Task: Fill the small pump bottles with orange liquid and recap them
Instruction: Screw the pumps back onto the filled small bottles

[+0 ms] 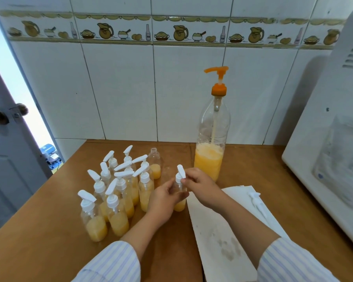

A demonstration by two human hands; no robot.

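My left hand (pixel 165 198) grips the body of a small clear pump bottle (pixel 179 205) that has orange liquid in its lower part. My right hand (pixel 200 185) pinches that bottle's white pump cap (pixel 180 176) at the collar. To the left stand several capped small bottles (pixel 114 200) holding orange liquid. One uncapped small bottle (pixel 155 165) stands behind them, partly filled. A tall clear bottle (pixel 211 143) with an orange pump (pixel 218 82) stands behind my hands, orange liquid in its lower third. A loose white pump cap (pixel 256 200) lies on the paper to the right.
Everything rests on a brown wooden table (pixel 49 231) against a tiled wall. White paper (pixel 222 237) with damp stains lies under my right forearm. A white appliance (pixel 330 139) fills the right side. A door with a knob (pixel 0 117) is on the left.
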